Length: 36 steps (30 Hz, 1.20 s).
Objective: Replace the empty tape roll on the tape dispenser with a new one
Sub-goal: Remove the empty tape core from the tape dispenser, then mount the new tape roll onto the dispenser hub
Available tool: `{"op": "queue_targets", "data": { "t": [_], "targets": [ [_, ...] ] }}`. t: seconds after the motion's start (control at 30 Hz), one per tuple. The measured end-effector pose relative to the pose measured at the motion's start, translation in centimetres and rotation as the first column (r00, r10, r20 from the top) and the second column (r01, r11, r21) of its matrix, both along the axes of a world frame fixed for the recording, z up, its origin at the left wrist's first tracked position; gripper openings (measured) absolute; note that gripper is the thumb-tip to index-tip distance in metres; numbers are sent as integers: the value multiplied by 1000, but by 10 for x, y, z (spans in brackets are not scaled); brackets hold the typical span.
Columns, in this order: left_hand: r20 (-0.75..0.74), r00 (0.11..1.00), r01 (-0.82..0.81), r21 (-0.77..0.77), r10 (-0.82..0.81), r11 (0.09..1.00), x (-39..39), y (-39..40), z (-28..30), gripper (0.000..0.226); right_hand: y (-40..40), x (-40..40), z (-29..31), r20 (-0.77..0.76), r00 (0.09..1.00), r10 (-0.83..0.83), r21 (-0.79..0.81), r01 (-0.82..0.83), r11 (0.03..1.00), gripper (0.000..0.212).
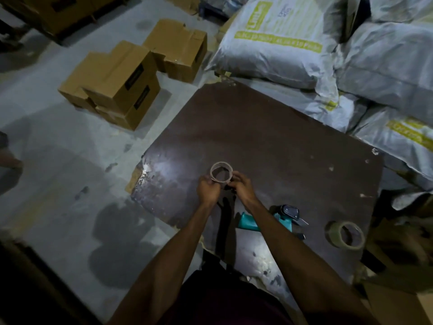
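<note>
An empty cardboard tape core (221, 172) is held just above the dark brown table (269, 141). My left hand (208, 190) pinches its left rim and my right hand (242, 186) grips its right rim. The teal and black tape dispenser (284, 218) lies on the table under and to the right of my right forearm, partly hidden by it. A new roll of clear tape (345, 235) rests flat near the table's right front corner.
Grey sacks with yellow-green print (293, 38) are piled behind and right of the table. Cardboard boxes (117, 85) stand on the concrete floor (58, 172) to the left. More cardboard (398, 299) lies at the lower right.
</note>
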State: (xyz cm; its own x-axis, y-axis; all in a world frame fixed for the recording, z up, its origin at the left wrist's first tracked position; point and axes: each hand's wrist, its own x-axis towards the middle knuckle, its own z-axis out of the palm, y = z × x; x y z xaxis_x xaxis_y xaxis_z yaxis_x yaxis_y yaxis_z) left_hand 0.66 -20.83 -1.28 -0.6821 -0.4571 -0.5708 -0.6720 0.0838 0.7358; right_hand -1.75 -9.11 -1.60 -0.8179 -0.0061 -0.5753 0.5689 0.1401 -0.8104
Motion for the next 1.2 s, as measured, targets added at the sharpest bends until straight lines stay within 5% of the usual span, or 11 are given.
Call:
{"op": "queue_targets", "data": {
  "t": [0.07,0.17,0.23,0.33,0.5,0.67,0.83,1.2],
  "targets": [
    [8,996,85,-90,-85,992,9,10,1,17,7,8,-2,-28,1000,-10,45,11,999,41],
    [49,900,435,-161,-433,886,28,34,-9,18,23,23,-15,-40,995,-88,113,92,989,45],
    [65,751,653,-219,-657,725,40,54,-12,31,38,35,-20,-76,989,-127,155,138,978,46],
    [127,430,862,-353,-894,364,52,84,1,46,66,57,-10,-179,975,-132,232,173,957,40],
    [209,135,930,-365,-969,50,62,117,3,44,120,94,4,-381,922,-63,359,211,909,37],
    [323,72,869,-485,-944,-100,68,142,-1,37,180,134,3,-512,856,-72,447,336,829,37],
    [311,140,880,-475,-940,-26,74,146,-11,39,222,169,-12,-426,889,-164,502,384,775,32],
    [181,520,818,-388,-835,425,90,190,-11,41,233,179,-25,-320,947,-43,553,223,803,37]
  ]
}}
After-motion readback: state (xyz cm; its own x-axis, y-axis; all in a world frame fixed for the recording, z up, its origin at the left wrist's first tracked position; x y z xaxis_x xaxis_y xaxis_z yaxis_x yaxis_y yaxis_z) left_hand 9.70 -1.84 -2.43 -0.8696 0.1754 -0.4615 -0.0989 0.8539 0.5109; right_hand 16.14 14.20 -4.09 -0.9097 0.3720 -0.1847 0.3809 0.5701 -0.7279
